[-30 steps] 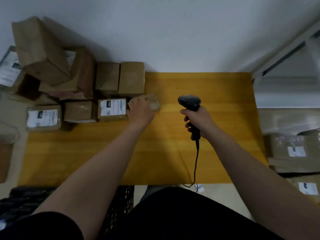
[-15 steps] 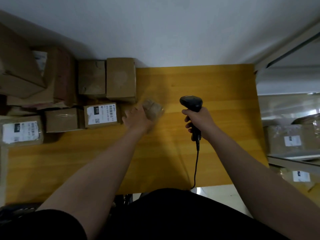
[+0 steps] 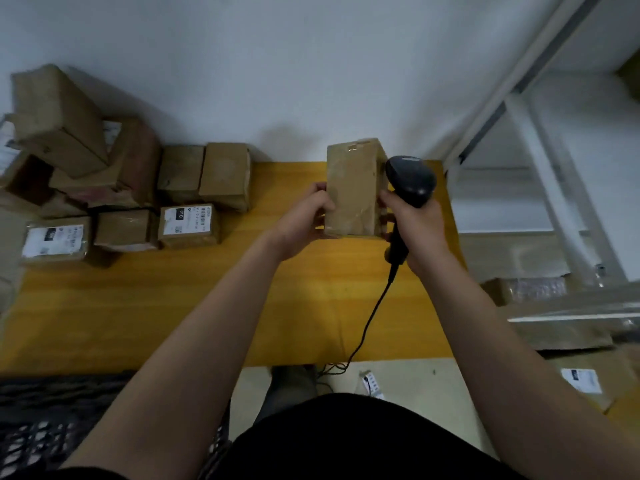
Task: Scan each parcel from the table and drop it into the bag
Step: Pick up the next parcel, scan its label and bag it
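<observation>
Head view: the brown taped parcel [image 3: 351,188] was at the table [image 3: 173,306] surface beside the row half a second ago. It is now lifted upright at 12 o'clock, clear of the table, in front of the wall. The left hand [image 3: 304,216] grips its left edge with the thumb on the near face. The right hand [image 3: 415,223] is curled round the handle of the black barcode scanner [image 3: 410,178], which touches the parcel's right side, head pointing away. The near face shows no label, so it probably needs turning before a scan; scan and drop are both not yet done. The scanner cable [image 3: 370,317] hangs off the front edge at 6 o'clock. At 9 o'clock are a labelled parcel [image 3: 188,225], another labelled parcel [image 3: 55,240] and a plain box stack [image 3: 204,174], all still to do. A black mesh container [image 3: 41,420] sits at 7 o'clock and loose parcels [image 3: 561,330] at 4 o'clock; I cannot tell which is the drop target. Nothing blocks the hands.
</observation>
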